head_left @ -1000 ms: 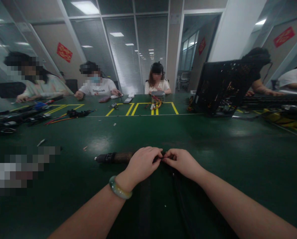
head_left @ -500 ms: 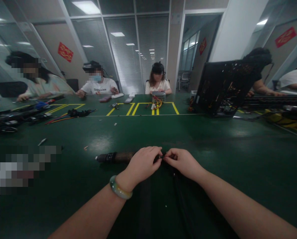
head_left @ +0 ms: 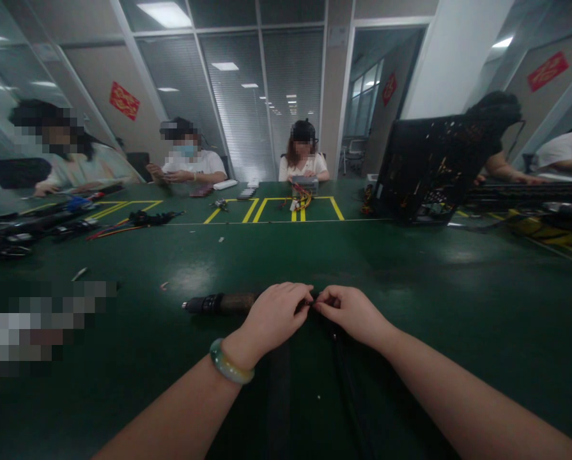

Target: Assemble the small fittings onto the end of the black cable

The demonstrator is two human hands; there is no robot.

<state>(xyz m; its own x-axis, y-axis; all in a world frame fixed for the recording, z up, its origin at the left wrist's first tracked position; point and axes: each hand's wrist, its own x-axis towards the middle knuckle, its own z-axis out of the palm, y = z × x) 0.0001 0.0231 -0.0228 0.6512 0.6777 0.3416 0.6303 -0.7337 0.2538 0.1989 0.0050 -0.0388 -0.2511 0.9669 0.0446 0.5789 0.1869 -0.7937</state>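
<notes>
A bracelet circles the left wrist. A black cable trails on the near side of the right hand. That hand and the left hand pinch a small dark piece between their fingertips, its shape unclear. A dark tool pokes out left of the left hand. Well beyond the hands stand a black computer case, to their right, and a metal box.

Ceiling lights glow above a dim table.
</notes>
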